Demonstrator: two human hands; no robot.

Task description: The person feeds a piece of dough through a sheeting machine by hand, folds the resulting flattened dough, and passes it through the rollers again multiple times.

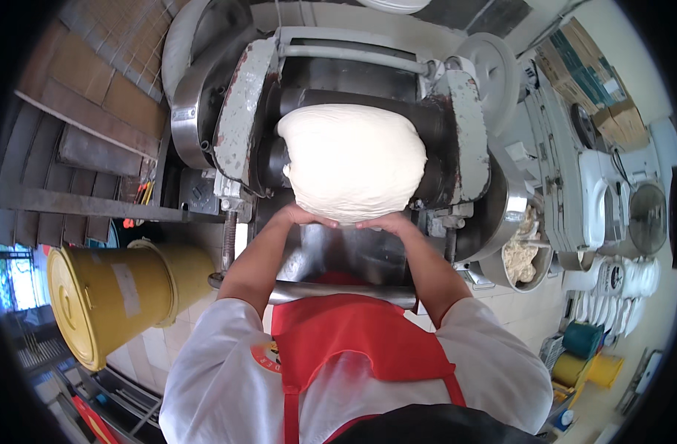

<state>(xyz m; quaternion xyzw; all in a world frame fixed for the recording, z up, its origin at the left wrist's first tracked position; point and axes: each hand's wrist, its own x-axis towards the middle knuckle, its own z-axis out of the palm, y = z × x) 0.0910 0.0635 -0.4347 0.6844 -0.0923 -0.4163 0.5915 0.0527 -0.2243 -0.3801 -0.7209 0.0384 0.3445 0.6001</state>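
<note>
On my remote feed, L hand point(307, 215) & R hand point(387, 220) clasped round lg white dough point(353, 163), w/ dark roller point(331, 97) beyond both.

Bright, fairly even indoor light covers your work. The large, rounded mass of smooth white dough point(353, 159) is almost washed out on top, with faint shading in its lower folds. Toward the front edge of the worn, grey-painted metal roller machine point(468, 140), you get soft glare on the shiny sloping steel plate point(331, 255). On your far left, a blue-white opening point(18, 277) is overexposed. Straight edges bow toward the rim, where black swallows the corners.
</note>
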